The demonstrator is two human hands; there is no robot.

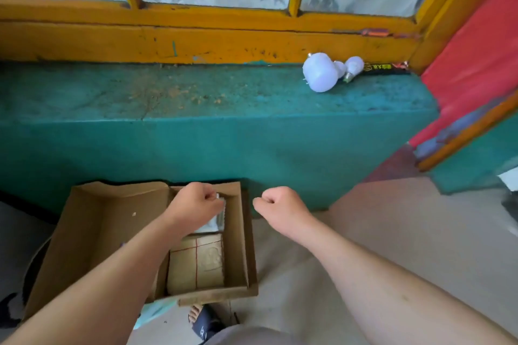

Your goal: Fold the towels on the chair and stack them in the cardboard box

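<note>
An open cardboard box (241, 235) stands on the floor against a teal ledge, its left flap spread out. A folded beige towel with red lines (196, 263) lies flat in the near half of the box. My left hand (196, 204) is inside the far half, fingers closed on a folded white towel (217, 223) that it mostly covers. My right hand (280, 204) hovers just right of the box as a loose fist with nothing in it. The chair is not clearly in view.
A teal ledge (213, 131) runs across the back under an orange window frame (196, 39). White light bulbs (322, 73) lie on its right end. A red panel (471, 64) stands at right. My foot in a dark sandal (201, 322) is below the box.
</note>
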